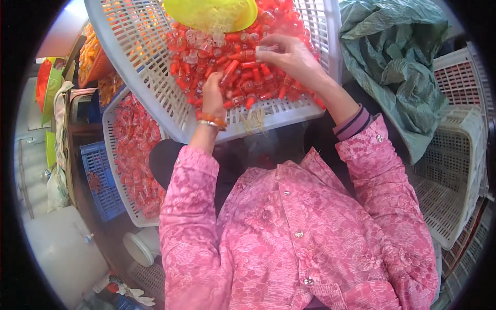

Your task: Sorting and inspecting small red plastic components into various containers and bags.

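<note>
My left hand (212, 101), with an orange band and a silver bracelet at the wrist, holds a small red plastic tube (229, 72) between thumb and fingers. My right hand (297, 57) pinches a small clear plastic piece (266, 49) just above and to the right of that tube. The two pieces are apart. Both hands are over a large white slatted basket (155, 98) full of small red and clear plastic pieces (253, 77). At its far side a yellow-green bowl (212, 13) rests on the heap, with clear parts in it.
Thin rubber bands (253, 121) hang on the basket's near rim. Left of it stand a white crate (135, 219) of red pieces, a blue crate (101, 178) and a white bucket (139, 248). At right are a green woven sack (398, 67) and stacked white crates (447, 170).
</note>
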